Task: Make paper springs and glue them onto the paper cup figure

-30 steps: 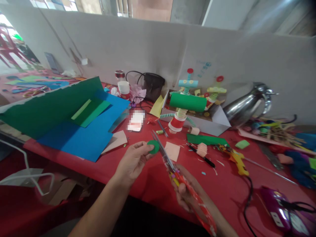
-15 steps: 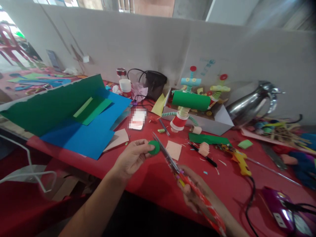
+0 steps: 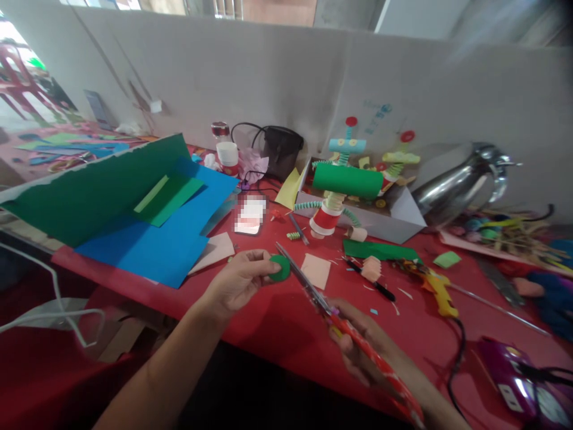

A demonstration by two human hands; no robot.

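Between thumb and fingers, my left hand [image 3: 244, 278] pinches a small round green paper disc [image 3: 281, 269] above the front of the table. My right hand [image 3: 358, 340] is closed around a pair of scissors [image 3: 308, 286], along with something long, red and white-patterned [image 3: 371, 364] that runs back over the wrist. The blades point up and left, their tips close to the disc's right edge. Whether they touch it I cannot tell. Just beyond the blades lies a peach paper square [image 3: 316, 272].
A red-covered table [image 3: 277, 322] holds blue sheets [image 3: 147, 257], a green board [image 3: 111, 185], a phone [image 3: 249, 215] and a paper-cup figure [image 3: 326, 217] before a box [image 3: 380, 221]. Rightward lie a yellow glue gun [image 3: 441, 292], a black pen [image 3: 382, 291], a metal jug [image 3: 461, 179] and a purple device [image 3: 510, 376].
My right hand and the scissors have shifted slightly right and down. The left hand still pinches the green disc in nearly the same place.
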